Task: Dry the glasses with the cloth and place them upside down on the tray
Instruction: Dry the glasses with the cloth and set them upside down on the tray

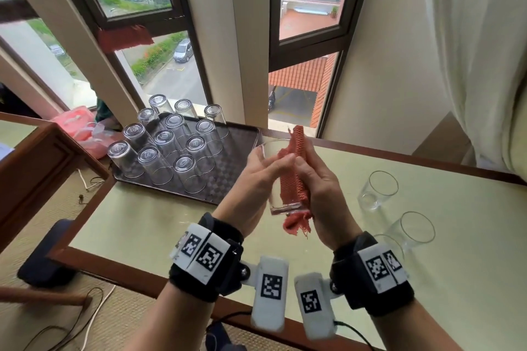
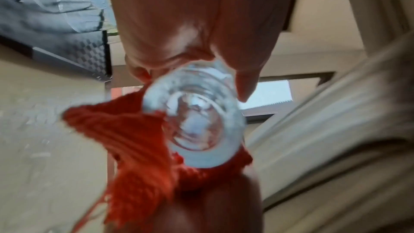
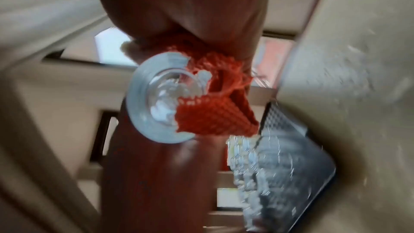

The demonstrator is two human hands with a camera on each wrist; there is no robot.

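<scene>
Three upright glasses (image 1: 377, 189) beside hands (image 1: 288, 179).

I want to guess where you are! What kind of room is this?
Probably a hotel or dining room, upstairs: many matching glasses upside down on a serving tray, and windows overlooking parked cars and rooftops.

You had twelve upturned glasses (image 1: 164, 137) at the one tray (image 1: 233, 174), ten o'clock from your two hands. One glass (image 1: 273, 196) and one red cloth (image 1: 293, 179) were held between your left hand (image 1: 256, 179) and right hand (image 1: 322, 194). Three upright glasses (image 1: 377, 189) stood at three to four o'clock, one partly hidden by your wrist. A second cloth (image 1: 125, 37) hung at eleven o'clock.
</scene>
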